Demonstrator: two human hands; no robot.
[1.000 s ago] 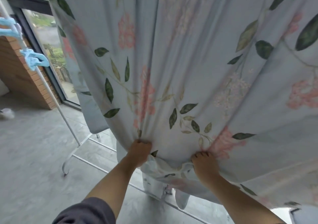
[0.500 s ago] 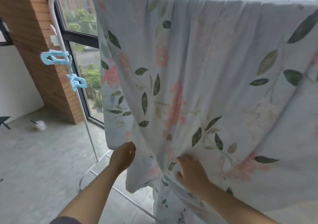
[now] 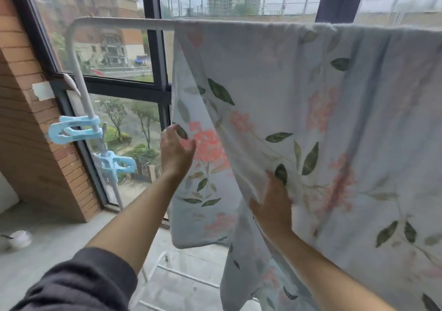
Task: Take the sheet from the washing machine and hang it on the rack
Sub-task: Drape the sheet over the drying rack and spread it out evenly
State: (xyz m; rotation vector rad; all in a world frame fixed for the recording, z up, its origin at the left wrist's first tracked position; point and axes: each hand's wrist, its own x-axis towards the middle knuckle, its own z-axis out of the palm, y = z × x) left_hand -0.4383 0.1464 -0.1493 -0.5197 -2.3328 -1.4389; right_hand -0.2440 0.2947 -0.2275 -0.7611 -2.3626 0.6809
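Observation:
A pale blue sheet point(image 3: 299, 110) with pink flowers and green leaves hangs over the top bar of a white tube rack point(image 3: 119, 22). It falls in two layers, and the front layer folds diagonally toward the lower left. My left hand point(image 3: 175, 151) is raised at the sheet's left edge, with its fingers fairly straight and its thumb over the fabric. Lower down, my right hand point(image 3: 272, 205) lies flat with spread fingers on the front layer's diagonal fold. The right part of the rack is hidden by the sheet.
Two light blue clips point(image 3: 74, 129) point(image 3: 114, 162) sit on the rack's left upright. Its base bars point(image 3: 186, 275) cross the grey floor under the sheet. A brick wall point(image 3: 31, 143) and dark-framed windows point(image 3: 155, 71) stand behind. A white bowl point(image 3: 20, 237) is on the floor at left.
Both hands let go of the bunched lower hem and rose. The left moved to the sheet's left edge, the right to the front fold. The view tilted up to the top bar.

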